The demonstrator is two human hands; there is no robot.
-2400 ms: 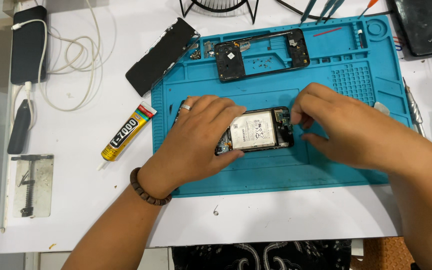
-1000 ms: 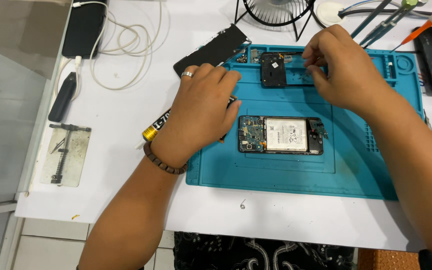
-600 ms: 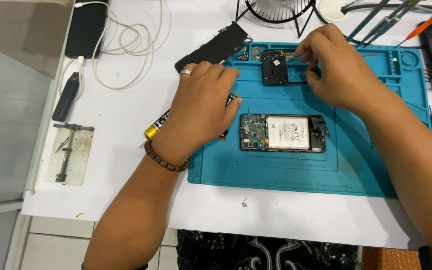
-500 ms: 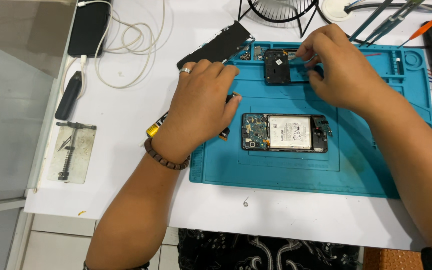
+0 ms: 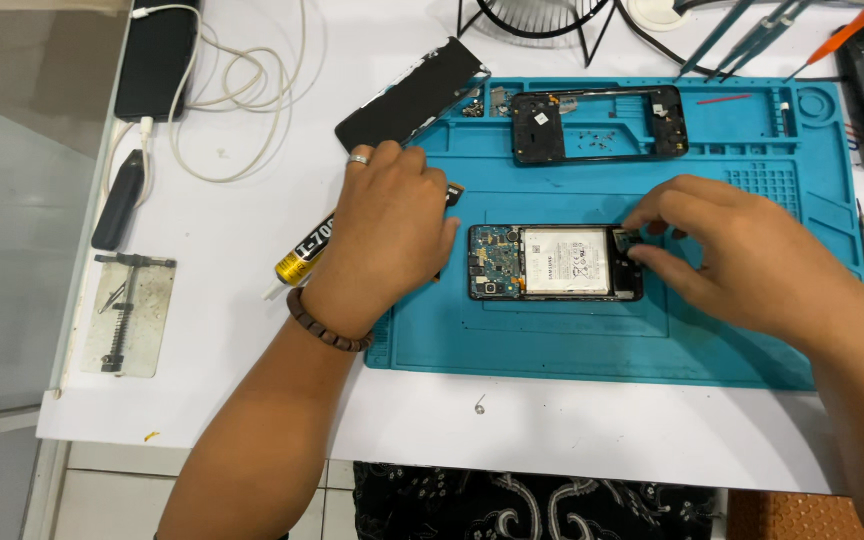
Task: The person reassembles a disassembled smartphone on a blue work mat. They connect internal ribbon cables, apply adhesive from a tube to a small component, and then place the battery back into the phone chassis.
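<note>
At frame centre I see my right hand [image 5: 742,260] pinching a small part at the opened phone [image 5: 555,263], my left hand [image 5: 384,235] resting loosely curled on the blue mat [image 5: 592,340].

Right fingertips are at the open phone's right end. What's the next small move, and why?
Probably press the small part down into place: the right hand pinches it at the open phone right end, while the left hand rests flat on the blue mat beside it.
</note>
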